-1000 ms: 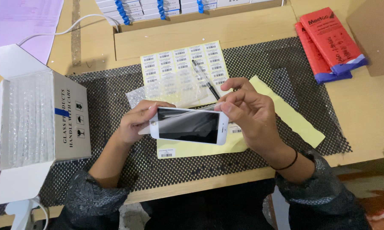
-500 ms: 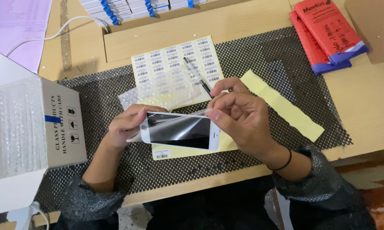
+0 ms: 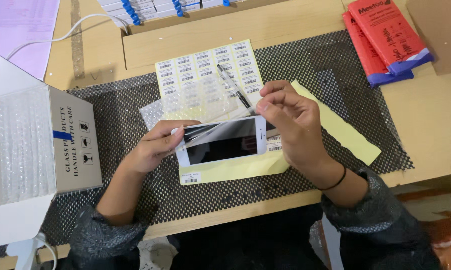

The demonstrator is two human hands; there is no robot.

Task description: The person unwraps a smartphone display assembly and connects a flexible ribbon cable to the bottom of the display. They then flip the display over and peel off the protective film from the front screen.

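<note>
Fingers (image 3: 266, 104) of the right hand (image 3: 291, 125) pinched together, thumb against forefinger, on one corner of a thin transparent protective film (image 3: 213, 131), which stretches taut and slanted from that pinch down across the glass. Fingers (image 3: 178, 134) of the left hand (image 3: 153, 147) curled narrowly round the left end of a white-framed rectangular phone screen panel with a dark glass face (image 3: 223, 142), thumb on its upper edge. The panel is held level just above a pale yellow backing sheet (image 3: 335, 132). Behind the hands lie a clear bubble-wrap pouch (image 3: 195, 102), a yellow sheet of small barcode labels (image 3: 205, 67) and a black pen (image 3: 234, 92), all on a black mesh mat (image 3: 125, 120) over the wooden tabletop (image 3: 425, 115). At left stands an open grey cardboard box lined with bubble wrap (image 3: 75, 145); at upper right lie two flat red packets (image 3: 385, 37).
</note>
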